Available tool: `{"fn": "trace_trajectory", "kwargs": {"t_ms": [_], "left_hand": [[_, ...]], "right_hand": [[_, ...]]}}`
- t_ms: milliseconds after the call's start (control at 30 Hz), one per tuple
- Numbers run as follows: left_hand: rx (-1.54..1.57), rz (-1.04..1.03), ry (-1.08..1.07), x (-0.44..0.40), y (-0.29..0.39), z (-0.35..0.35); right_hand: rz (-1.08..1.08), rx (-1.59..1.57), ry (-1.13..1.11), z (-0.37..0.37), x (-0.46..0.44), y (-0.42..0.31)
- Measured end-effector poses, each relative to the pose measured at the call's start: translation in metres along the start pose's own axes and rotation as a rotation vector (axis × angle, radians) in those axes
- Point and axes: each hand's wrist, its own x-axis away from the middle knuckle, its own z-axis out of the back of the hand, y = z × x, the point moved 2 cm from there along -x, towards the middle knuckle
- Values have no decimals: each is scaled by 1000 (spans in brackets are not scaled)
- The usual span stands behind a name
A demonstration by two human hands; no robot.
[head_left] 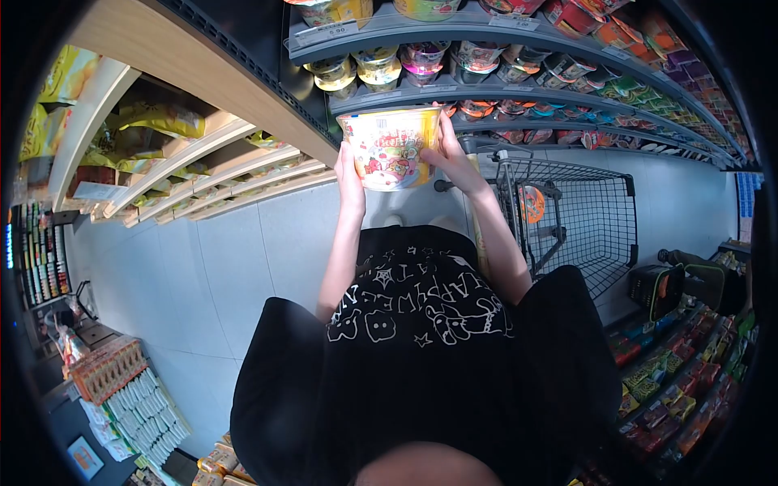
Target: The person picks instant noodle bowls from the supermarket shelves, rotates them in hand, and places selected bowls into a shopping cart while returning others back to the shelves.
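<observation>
Printed tub (389, 158), its pale and yellow wall covered with red lettering and coloured pictures, is between our two hands, raised in front of the dark shelves (405, 39) of packed bowls. We press it from both sides, our left hand (350, 176) flat along one side and our right hand (458, 164) around the other with the thumb against the front, though we cannot tell how the fingers behind it lie. Near our right forearm stands a wire cart (600, 231), and wooden shelving (203, 69) with yellow packets rises to our left.
</observation>
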Motion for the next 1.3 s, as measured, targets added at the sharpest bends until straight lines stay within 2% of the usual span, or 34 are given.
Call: {"fn": "trace_trajectory", "kwargs": {"t_ms": [400,700,833,900,933,967,1033,1133,1233,1300], "left_hand": [[-14,-9,-2,4,3,-5],[20,-10,-25,1,-6,-2],[-69,107,-27,-4,-7,-3],[276,119,-120,0,4,-14],[394,293,-158,4,9,-9],[480,375,-189,5,15,-6],[334,332,-76,2,17,-5],[421,415,-143,7,31,-4],[491,387,-203,8,31,-5],[540,403,-351,1,24,-8]], "right_hand": [[-15,28,21,4,-1,2],[-140,37,23,5,2,-7],[-122,34,27,10,2,1],[22,160,-3,12,2,3],[-39,83,-50,7,4,-7],[-27,87,-48,5,7,-11],[39,352,-83,0,12,-13],[15,356,-44,-4,22,-15],[-10,394,11,-2,34,-34],[9,754,20,-5,48,-64]]}}
